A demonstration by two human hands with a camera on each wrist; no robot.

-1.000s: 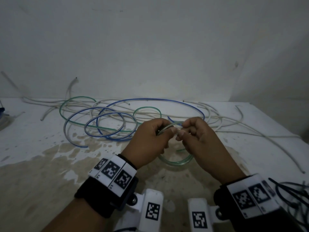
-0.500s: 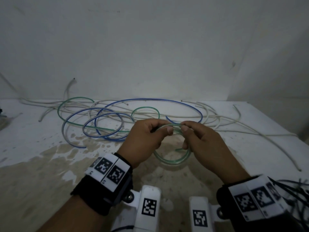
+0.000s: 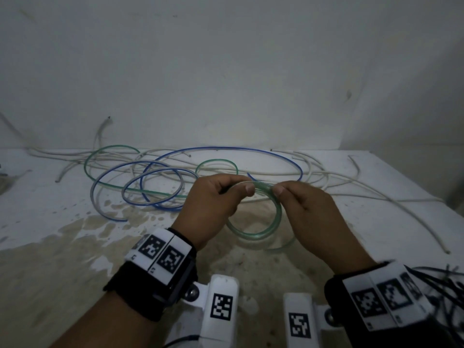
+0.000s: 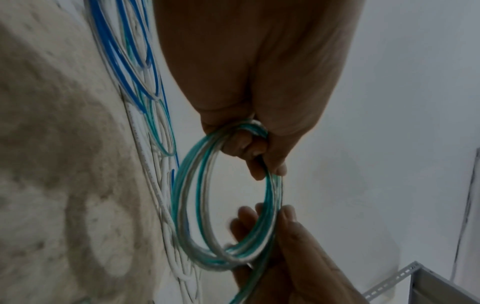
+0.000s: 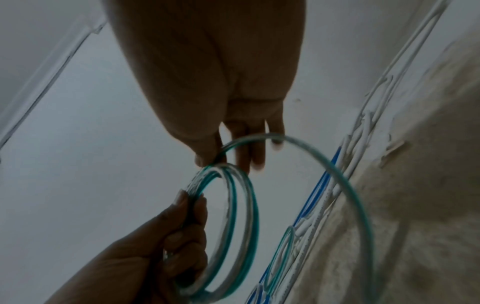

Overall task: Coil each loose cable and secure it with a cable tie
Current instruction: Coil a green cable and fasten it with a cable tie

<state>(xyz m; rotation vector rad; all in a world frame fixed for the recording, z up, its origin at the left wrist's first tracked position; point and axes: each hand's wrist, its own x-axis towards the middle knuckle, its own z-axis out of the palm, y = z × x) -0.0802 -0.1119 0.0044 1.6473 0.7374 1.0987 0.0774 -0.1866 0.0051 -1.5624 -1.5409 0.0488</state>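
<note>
A: Entry. Left hand (image 3: 213, 199) grips the green cable coil (image 3: 261, 229), fingers (image 4: 249, 148) curled round the bundled turns, thumb on top. Right hand (image 3: 308, 212) pinches a single strand at the coil's upper edge, thumb against forefinger, other fingers (image 5: 249, 156) hanging loosely straight behind it. The coil hangs between the hands, above the tabletop (image 3: 50, 222).

B: The free end?

A: One wider loop (image 5: 350, 185) arcs out past the right fingers and is not laid into the bundle yet. Its tip I cannot see.

B: Risks?

A: My guess: the cable looks springy, so if the left grip slackens the turns could fan open. The wide loop may snag the loose cables (image 3: 163, 182) lying beyond the fingers, blue, green and white, all overlapped. The cable ties (image 3: 442, 285), black, sit near the right wrist; reaching for one means freeing a hand, and the coil could unwind then.

B: Surface, room?

A: White tabletop with a large brownish stain under the hands. Plain white wall (image 3: 226, 71) behind. Light is dim.
</note>
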